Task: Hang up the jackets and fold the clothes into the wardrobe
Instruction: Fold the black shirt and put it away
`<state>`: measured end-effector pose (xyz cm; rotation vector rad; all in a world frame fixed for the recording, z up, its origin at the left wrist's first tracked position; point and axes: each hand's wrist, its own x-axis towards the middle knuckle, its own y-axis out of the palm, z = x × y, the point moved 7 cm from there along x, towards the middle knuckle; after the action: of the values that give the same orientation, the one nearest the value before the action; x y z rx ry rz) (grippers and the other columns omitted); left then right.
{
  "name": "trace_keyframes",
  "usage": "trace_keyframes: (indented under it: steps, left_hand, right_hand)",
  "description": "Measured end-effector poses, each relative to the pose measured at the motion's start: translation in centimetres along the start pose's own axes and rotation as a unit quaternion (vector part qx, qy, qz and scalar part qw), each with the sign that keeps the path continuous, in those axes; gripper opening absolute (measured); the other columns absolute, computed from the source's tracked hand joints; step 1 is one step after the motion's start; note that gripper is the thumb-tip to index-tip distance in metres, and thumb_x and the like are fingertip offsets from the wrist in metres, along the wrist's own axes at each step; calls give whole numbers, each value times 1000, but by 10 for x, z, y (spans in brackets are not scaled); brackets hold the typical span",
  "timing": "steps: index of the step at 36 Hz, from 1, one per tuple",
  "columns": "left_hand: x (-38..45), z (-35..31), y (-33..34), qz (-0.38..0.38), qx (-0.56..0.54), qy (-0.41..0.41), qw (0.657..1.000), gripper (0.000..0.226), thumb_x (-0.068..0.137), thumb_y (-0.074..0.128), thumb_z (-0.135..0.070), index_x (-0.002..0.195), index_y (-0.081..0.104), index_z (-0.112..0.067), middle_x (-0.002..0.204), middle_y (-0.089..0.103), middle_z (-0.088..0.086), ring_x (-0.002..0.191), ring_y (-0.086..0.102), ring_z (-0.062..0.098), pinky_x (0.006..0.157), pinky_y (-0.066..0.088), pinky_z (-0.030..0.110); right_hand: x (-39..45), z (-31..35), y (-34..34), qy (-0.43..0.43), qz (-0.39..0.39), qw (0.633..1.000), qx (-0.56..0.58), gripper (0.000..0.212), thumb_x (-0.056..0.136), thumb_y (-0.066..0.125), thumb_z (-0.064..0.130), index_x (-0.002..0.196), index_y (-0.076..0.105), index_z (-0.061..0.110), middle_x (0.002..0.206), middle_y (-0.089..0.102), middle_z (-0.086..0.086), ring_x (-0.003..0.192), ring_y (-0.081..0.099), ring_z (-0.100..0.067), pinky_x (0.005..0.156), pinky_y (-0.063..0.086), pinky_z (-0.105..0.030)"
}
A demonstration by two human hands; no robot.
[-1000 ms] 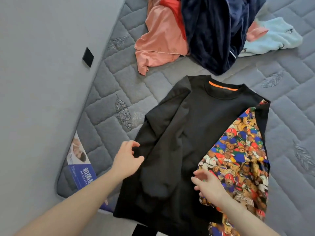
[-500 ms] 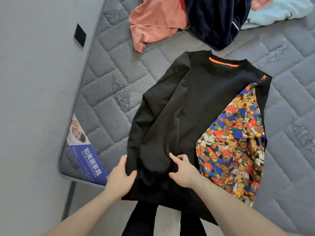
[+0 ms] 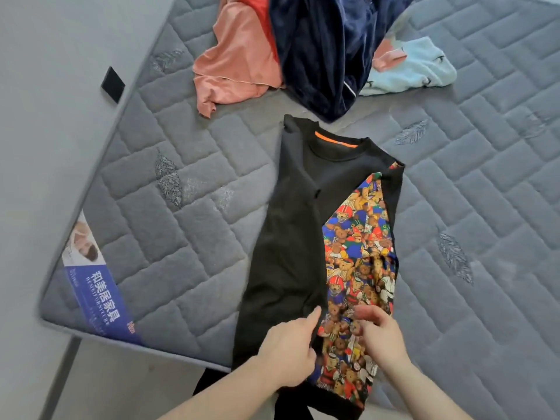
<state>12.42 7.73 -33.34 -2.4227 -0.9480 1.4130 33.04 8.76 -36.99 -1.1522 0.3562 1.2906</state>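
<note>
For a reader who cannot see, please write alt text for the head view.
Two hands, left hand and right hand, rest on a black sweatshirt with a bear-print panel, laid on a grey mattress; more clothes lie behind.

"和美居家具" on mattress label [image 3: 100, 294]

Far beyond the hands, the navy garment [image 3: 327, 53] and the salmon one [image 3: 239, 65] run off the top edge. Under the left hand [image 3: 288, 350], the black sweatshirt [image 3: 285, 253] hem is covered, and the right hand [image 3: 380, 338] fingertips are blurred.

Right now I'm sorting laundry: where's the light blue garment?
Head view, upper right: the light blue garment lies crumpled on the mattress, right beside the navy garment.
</note>
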Motion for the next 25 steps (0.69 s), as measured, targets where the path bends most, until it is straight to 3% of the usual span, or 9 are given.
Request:
trace_keyframes:
  steps: [4,7,9,12,15,18,21,25]
  left_hand:
    - [18,0,34,88,-12,-49,995,87,96,54,-33,161,-3,-32,132,59,0,116,59,25,99,51,39]
    - [22,1,38,96,-21,-58,993,83,95,57,-33,161,8,-32,119,66,-6,109,63,18,97,53,37]
    - [21,-2,26,54,-33,-47,997,70,94,60,-35,156,28,-37,107,68,-15,103,62,9,95,53,34]
    - [19,-4,-17,-84,-48,-31,995,45,92,63,-36,134,50,-44,96,63,-20,86,60,0,85,54,24]
    - [24,-4,-72,-216,-42,-23,975,39,91,68,-34,126,52,-43,113,54,-22,90,58,1,84,54,19]
    - [42,-9,-111,-261,-3,8,965,48,89,70,-33,133,51,-39,130,43,-18,108,54,5,93,53,22]
    - [67,-12,-120,-217,52,25,974,49,92,66,-32,138,50,-37,138,41,-14,118,49,6,99,49,23]
    - [94,1,-91,-62,136,2,989,56,95,61,-34,149,42,-34,153,33,-9,135,40,13,108,45,29]
  right_hand:
    - [0,-39,-18,34,9,999,-27,27,88,57,6,98,71,25,92,75,0,78,68,-22,73,54,-39]
    - [-2,-50,-25,36,8,998,-43,21,88,65,14,102,66,29,104,70,5,89,68,-25,79,53,-39]
    - [-1,-53,-30,30,-5,998,-52,29,86,72,20,110,58,29,114,64,2,94,66,-20,84,54,-37]
    - [2,-58,-40,35,-36,998,-38,60,81,79,31,132,48,27,131,55,-6,108,63,-22,95,54,-46]
    - [8,-59,-44,58,-42,997,-21,86,82,79,41,151,33,20,151,44,-9,133,49,-30,108,44,-50]
    - [18,-52,-43,67,-32,997,21,92,83,77,47,156,26,22,156,41,-6,137,47,-30,111,40,-47]
    - [37,-40,-45,63,-30,993,94,86,86,73,49,156,29,24,151,48,-6,131,53,-27,112,41,-46]
    - [69,-16,-51,55,-40,987,144,78,91,62,59,155,33,26,142,54,-3,130,54,-26,114,39,-50]
